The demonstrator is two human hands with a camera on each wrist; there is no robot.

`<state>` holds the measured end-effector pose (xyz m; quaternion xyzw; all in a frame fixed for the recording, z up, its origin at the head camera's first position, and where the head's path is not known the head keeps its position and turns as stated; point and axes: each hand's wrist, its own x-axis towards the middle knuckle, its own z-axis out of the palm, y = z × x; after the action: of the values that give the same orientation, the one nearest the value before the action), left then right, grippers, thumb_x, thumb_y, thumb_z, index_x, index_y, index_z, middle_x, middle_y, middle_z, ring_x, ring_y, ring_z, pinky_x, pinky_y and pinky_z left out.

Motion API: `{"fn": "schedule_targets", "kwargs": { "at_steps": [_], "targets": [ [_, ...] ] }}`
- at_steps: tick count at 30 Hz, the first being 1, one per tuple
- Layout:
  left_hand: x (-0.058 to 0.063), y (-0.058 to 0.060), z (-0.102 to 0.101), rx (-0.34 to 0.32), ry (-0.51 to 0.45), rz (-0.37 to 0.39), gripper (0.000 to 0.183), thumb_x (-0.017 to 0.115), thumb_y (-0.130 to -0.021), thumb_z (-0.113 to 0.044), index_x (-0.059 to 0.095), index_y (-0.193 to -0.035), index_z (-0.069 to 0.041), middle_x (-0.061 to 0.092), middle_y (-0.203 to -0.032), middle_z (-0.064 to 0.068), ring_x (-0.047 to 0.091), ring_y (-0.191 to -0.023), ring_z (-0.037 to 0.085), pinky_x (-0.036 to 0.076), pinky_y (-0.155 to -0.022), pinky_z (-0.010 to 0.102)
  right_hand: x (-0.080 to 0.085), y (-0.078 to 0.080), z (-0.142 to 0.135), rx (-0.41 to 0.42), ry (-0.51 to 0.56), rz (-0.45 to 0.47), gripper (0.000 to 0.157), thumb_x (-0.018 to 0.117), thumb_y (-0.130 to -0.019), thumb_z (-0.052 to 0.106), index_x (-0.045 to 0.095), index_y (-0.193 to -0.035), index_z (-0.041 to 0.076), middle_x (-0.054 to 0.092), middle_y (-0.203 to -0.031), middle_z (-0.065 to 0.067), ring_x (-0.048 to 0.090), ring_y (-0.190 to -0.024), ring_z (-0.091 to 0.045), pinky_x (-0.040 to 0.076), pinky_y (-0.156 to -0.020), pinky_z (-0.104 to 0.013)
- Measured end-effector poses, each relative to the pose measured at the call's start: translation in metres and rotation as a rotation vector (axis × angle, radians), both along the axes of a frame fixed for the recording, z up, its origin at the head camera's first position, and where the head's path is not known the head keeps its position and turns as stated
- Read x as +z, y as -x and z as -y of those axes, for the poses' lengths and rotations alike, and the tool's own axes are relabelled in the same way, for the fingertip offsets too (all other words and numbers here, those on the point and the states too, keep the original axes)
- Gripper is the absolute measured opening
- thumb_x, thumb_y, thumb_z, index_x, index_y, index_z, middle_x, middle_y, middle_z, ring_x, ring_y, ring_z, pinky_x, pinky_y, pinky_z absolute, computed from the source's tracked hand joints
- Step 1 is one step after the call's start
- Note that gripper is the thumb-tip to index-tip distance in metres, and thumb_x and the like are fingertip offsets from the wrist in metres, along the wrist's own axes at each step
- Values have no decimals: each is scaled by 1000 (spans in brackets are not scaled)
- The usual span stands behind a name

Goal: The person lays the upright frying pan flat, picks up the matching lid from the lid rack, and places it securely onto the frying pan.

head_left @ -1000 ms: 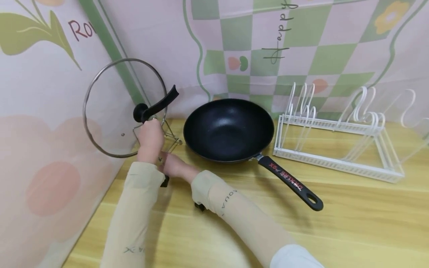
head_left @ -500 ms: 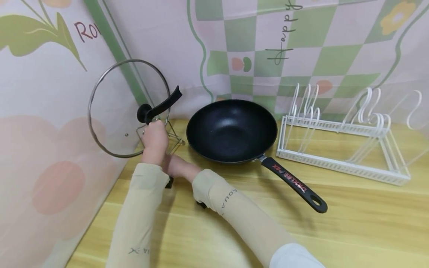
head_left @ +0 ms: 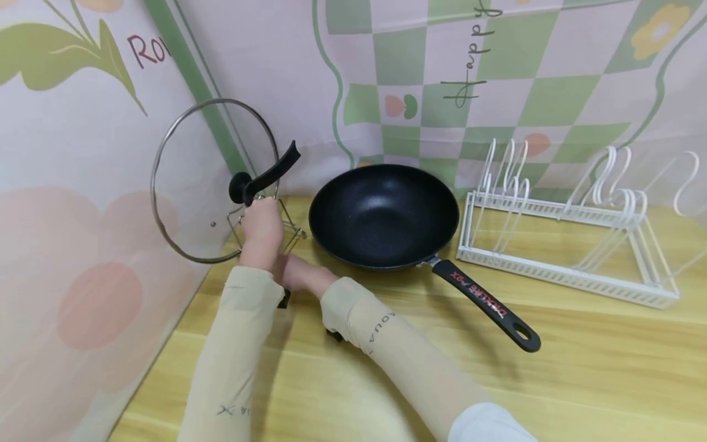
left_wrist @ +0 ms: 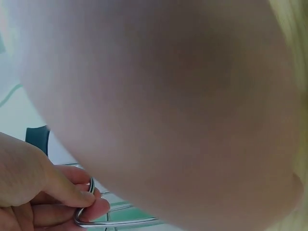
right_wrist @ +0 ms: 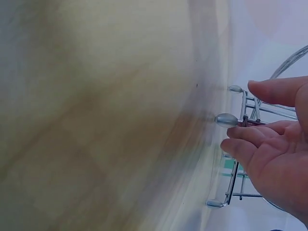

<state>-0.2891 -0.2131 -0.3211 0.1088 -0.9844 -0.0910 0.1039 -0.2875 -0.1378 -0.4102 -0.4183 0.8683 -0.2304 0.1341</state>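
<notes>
In the head view, a round clear lid [head_left: 210, 184] with a metal rim and black curved handle [head_left: 273, 175] stands nearly upright at a thin wire stand [head_left: 293, 231], left of the black pan [head_left: 383, 215] on the counter [head_left: 552, 380]; a white rack [head_left: 558, 274] sits right of the pan. Compared with half a second ago, both hands and the lid keep their places left of the pan, the whole scene sliding only slightly. The left wrist view adds the left hand [left_wrist: 43, 197] pinching a bent wire of the stand, which the head view hides; blurred skin fills the rest. The right wrist view reveals the right hand [right_wrist: 284, 144] with thumb and fingers apart, fingertips beside a capped foot [right_wrist: 226, 120] of the stand; contact is hard to tell.
</notes>
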Motion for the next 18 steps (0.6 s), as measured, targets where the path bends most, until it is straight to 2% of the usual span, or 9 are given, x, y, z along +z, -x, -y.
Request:
{"fn": "schedule_targets", "kwargs": {
  "at_steps": [2,4,8,10,14,18],
  "targets": [
    [0,1,-1,5,5,3,19,52,-98,11,69,-105,7,69,-111,29,69,-99,45,61,-78,52,1,0,-1,8,8,11,14,52,-100,5,57,-87,4,47,-75,0,45,-67,-13,41,-63,-22],
    [0,2,-3,9,6,2,20,52,-98,12,70,-107,7,69,-112,29,69,-99,45,61,-76,53,4,0,-3,15,15,20,10,52,-100,5,61,-95,4,49,-79,-1,46,-69,-13,42,-64,-23],
    [-1,2,-5,22,-3,5,23,51,-100,10,70,-112,6,69,-115,29,69,-98,45,61,-71,55,6,-1,-7,31,-6,13,14,52,-101,4,64,-107,1,52,-86,-2,47,-71,-13,43,-67,-23],
    [0,2,-7,25,3,15,23,52,-100,10,70,-115,6,68,-116,30,69,-99,46,61,-71,55,8,-2,-9,26,-16,29,13,50,-102,3,62,-96,2,50,-81,-2,45,-68,-13,41,-64,-23],
    [1,2,-11,24,16,37,25,54,-99,10,69,-118,7,66,-120,31,67,-104,47,61,-75,56,8,-3,-11,17,-38,49,32,48,-103,2,47,-72,10,43,-72,1,41,-64,-12,36,-59,-21],
    [2,2,-14,21,16,36,25,53,-99,11,69,-118,7,65,-122,31,66,-108,47,60,-78,57,8,-3,-13,17,-80,19,40,47,-103,3,38,-66,14,41,-70,1,41,-64,-12,36,-58,-21]
  ]
}}
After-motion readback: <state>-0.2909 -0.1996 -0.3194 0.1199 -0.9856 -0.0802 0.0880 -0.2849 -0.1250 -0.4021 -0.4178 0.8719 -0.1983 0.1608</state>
